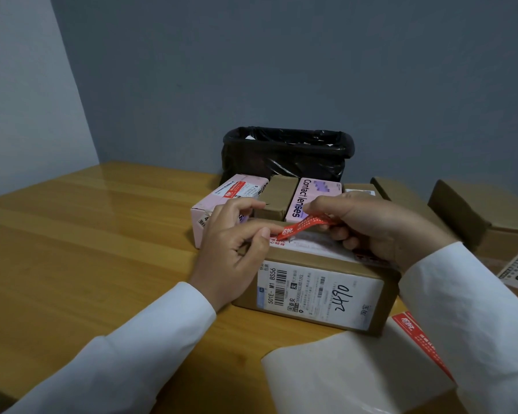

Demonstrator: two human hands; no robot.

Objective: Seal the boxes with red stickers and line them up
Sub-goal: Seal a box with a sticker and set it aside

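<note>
Red sticker (304, 226) between both hands' grip

Sticker (305, 226): red, white print. Near cardboard box (317, 291): brown, white shipping label (320, 297) with black barcodes and handwriting. Contact-lens boxes (222, 201): pale pink, purple accents, black lettering. Bin liner (284, 153): glossy black. Table (87, 234): honey-coloured wood grain. Sleeves (132, 348): white. Wall (281, 70): grey-blue.

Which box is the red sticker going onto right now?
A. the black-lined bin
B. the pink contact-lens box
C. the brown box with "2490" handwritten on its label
C: both hands, left hand and right hand, hold the red sticker over the top of the brown box marked "2490".
</note>
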